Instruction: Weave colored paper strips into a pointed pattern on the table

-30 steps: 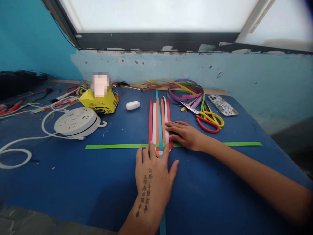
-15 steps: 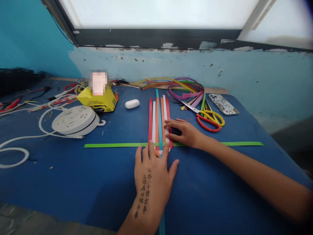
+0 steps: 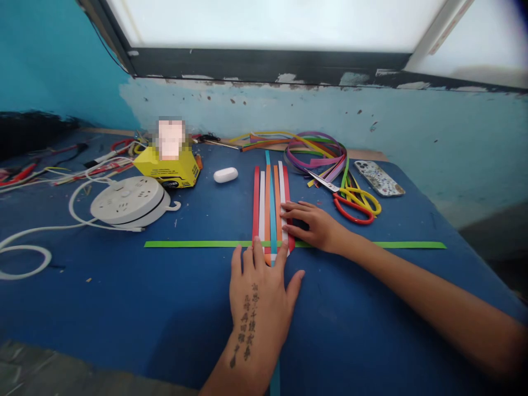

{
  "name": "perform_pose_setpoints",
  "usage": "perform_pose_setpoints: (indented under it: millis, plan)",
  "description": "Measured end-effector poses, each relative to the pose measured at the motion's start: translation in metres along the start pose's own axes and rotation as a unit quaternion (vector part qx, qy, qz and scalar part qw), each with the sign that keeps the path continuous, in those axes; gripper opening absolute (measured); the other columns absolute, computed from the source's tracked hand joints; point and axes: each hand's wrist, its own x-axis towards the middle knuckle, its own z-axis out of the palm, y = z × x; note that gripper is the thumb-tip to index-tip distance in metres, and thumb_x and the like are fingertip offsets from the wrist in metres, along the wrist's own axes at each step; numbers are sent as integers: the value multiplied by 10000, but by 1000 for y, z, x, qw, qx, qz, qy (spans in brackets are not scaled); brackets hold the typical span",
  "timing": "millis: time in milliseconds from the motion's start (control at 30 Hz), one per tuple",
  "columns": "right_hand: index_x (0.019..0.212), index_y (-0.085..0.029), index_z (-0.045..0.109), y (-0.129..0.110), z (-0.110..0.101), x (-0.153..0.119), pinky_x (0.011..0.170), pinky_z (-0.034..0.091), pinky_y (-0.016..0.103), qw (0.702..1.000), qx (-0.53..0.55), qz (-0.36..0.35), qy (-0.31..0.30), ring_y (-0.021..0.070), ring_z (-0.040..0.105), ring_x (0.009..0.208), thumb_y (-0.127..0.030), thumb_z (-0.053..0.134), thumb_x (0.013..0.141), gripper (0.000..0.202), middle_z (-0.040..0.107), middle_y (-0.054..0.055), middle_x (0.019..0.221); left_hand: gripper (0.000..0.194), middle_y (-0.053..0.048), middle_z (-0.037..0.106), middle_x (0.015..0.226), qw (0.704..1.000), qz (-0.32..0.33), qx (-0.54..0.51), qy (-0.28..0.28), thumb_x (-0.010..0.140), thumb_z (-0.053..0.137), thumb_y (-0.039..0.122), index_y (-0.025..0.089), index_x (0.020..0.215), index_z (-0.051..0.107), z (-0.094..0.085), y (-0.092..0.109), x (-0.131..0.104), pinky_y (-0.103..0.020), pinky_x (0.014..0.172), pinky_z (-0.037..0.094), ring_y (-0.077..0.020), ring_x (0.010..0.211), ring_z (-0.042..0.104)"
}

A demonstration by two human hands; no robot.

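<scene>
Several coloured strips lie side by side, pointing away from me: a red strip [image 3: 256,198], a white strip [image 3: 262,203], an orange strip [image 3: 267,209] and a blue strip [image 3: 273,220] among them. A long green strip [image 3: 185,244] crosses them near their close end. My left hand [image 3: 259,297] lies flat, fingers spread, its fingertips on the crossing and the strips' near ends. My right hand [image 3: 313,224] rests on the right-hand strips with its fingers stretched out and slightly apart. The blue strip's tail [image 3: 275,379] comes out below my left wrist.
Scissors [image 3: 342,192] and a coil of coloured strips [image 3: 317,148] lie at the back right, beside a phone [image 3: 379,178]. A white case [image 3: 225,175] sits behind. To the left stand a round power strip [image 3: 127,201], a yellow box [image 3: 169,168] and cables [image 3: 28,247].
The whole view has shifted slightly, moving everything a little to the right in the picture. Both hands stay in the same place on the strips.
</scene>
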Motion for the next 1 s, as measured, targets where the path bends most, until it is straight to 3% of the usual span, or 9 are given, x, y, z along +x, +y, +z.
perform_pose_setpoints:
  millis: [233,1000]
  plan:
    - [1284,-276,690,-3,-4,1,1184,364,573,999,14,51,-11,283,577,1360,-423,638,967,353,627,93,1450,527,-166,620,1394,1000,1,-6,-4,962,571,564,335,1434,615,0,-1,1,-565,1145,341,-368,1249,578]
    - [1207,-265,748,-1,-5,2,1156,400,581,999,20,43,-15,306,589,1345,-400,626,972,298,636,112,1435,558,-178,619,1409,1000,2,8,-3,994,534,529,301,1503,544,1,0,0,-579,1155,330,-369,1250,586]
